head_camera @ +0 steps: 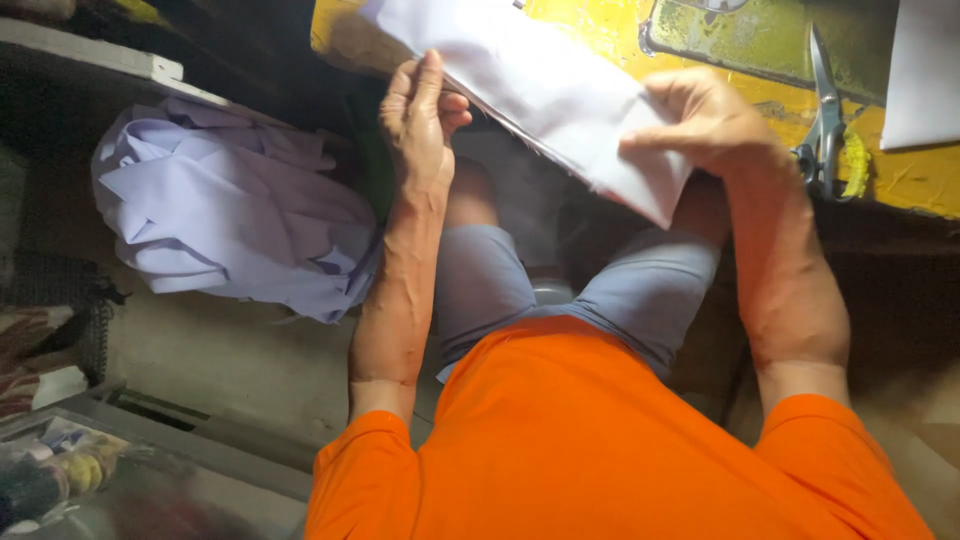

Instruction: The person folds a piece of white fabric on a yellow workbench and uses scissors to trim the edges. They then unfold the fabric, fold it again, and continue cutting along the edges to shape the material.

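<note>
Both hands (pixel 560 115) flat on pale cloth (pixel 545 85)

The pale lilac cloth piece (pixel 560 90) is looking thin, matt and smooth, its cut edge fraying slightly. The heaped lilac fabric (pixel 230 210) is showing soft matt creases. The bench (pixel 610 35) is wearing chipped, glossy yellow paint. The scissors (pixel 825 110) are gleaming as bare metal.
</note>
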